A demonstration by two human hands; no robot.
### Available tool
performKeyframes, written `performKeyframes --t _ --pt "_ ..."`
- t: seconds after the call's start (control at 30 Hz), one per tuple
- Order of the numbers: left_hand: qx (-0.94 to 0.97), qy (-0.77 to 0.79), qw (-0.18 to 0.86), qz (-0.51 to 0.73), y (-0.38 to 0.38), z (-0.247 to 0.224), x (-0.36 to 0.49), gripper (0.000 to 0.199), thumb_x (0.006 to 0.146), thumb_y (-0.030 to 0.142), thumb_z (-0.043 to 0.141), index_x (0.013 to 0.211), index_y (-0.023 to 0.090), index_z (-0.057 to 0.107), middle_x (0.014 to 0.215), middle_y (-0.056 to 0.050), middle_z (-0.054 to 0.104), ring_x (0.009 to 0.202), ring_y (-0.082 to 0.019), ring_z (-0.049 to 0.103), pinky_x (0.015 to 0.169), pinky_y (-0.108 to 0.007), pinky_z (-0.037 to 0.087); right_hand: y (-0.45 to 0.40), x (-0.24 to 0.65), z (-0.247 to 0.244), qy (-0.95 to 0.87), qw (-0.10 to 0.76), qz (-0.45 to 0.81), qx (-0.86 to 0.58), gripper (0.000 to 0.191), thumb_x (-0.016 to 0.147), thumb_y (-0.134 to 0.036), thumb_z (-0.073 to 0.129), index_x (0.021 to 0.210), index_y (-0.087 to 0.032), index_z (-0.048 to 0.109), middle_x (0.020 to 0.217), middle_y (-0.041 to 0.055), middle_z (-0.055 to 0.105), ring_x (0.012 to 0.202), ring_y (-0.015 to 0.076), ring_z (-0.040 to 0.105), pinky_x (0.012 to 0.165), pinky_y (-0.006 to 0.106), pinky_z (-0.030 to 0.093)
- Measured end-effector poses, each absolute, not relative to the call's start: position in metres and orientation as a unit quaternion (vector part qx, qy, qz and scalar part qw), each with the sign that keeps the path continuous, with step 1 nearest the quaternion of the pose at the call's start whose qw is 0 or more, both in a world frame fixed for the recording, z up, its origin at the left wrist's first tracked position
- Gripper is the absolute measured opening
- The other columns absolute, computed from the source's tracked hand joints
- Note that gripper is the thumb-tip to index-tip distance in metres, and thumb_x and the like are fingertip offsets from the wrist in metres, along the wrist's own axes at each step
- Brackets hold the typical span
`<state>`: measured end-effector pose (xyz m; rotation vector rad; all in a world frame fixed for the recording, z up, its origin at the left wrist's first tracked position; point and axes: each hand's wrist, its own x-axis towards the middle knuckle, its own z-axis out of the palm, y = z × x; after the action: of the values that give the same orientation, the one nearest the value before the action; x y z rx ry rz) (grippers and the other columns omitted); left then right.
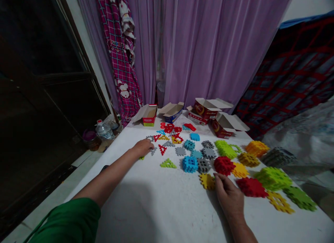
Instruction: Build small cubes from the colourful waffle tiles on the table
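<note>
My left hand (143, 148) reaches to the left side of the table, its fingers curled down on a grey building piece (153, 151) that looks triangular. Under that hand a bit of green piece (141, 158) shows. Close by lie a red triangular piece (162, 149) and a lime-green triangular piece (168, 163). My right hand (230, 197) rests at the front right with thumb and forefinger pinched together. Its fingertips are beside a yellow square building piece (207, 181); a speck of green shows there, too small to name.
Stacks of square pieces in blue (190, 164), dark red (223, 165), lime green (272, 178) and orange (257, 148) cover the right side. Mixed red pieces (169, 128) lie farther back. Opened cardboard boxes (171, 112) line the far edge. A water bottle (104, 130) stands left of the table.
</note>
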<state>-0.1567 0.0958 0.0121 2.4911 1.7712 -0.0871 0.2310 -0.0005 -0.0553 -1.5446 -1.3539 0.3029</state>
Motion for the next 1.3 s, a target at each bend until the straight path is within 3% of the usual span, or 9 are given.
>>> performKeyframes --t 0.2,0.53,0.73,1.17,1.3 --pt "0.817 0.574 0.037 -0.036 0.098 0.02 -0.158 0.02 0.08 0.018 0.06 0.091 0.024 0.075 0.103 -0.005 0.066 0.101 -0.02 0.061 0.088 -0.027 0.046 0.001 0.233 -0.061 -0.56 0.509 0.126 -0.641 0.051 0.077 -0.063 0.055 0.082 -0.018 0.077 0.07 0.0059 0.075 0.058 0.019 0.069 0.052 0.022 0.052" --pt "0.805 0.585 0.048 0.085 0.127 0.045 -0.109 0.018 0.078 0.025 0.063 0.092 0.022 0.075 0.1 -0.004 0.065 0.096 -0.019 0.062 0.088 -0.026 0.046 0.007 0.236 -0.064 -0.578 0.494 0.155 -0.631 0.046 0.078 -0.059 0.057 0.084 -0.018 0.079 0.077 0.0067 0.077 0.063 0.0193 0.071 0.054 0.021 0.053" --pt "0.817 0.575 0.017 0.034 0.155 0.033 -0.068 0.016 0.079 0.024 0.063 0.089 0.023 0.077 0.102 -0.006 0.069 0.1 -0.021 0.061 0.088 -0.028 0.047 0.007 0.237 -0.063 -0.579 0.486 0.163 -0.634 0.045 0.08 -0.056 0.057 0.085 -0.017 0.079 0.076 0.0067 0.077 0.059 0.0175 0.069 0.052 0.02 0.052" --pt "0.806 0.59 0.033 0.021 0.153 0.021 -0.072 0.01 0.076 0.024 0.067 0.079 0.025 0.076 0.099 -0.003 0.071 0.097 -0.021 0.062 0.085 -0.028 0.046 0.0 0.222 -0.057 -0.55 0.506 0.149 -0.648 0.043 0.085 -0.055 0.053 0.087 -0.019 0.077 0.076 0.0049 0.076 0.061 0.0172 0.067 0.057 0.023 0.049" --pt "0.808 0.589 0.028 0.008 0.149 0.02 -0.07 0.014 0.076 0.027 0.068 0.087 0.023 0.076 0.104 -0.006 0.069 0.101 -0.024 0.062 0.086 -0.031 0.046 0.001 0.225 -0.059 -0.561 0.5 0.155 -0.641 0.041 0.083 -0.054 0.055 0.086 -0.019 0.077 0.075 0.0048 0.076 0.06 0.0173 0.067 0.055 0.022 0.049"
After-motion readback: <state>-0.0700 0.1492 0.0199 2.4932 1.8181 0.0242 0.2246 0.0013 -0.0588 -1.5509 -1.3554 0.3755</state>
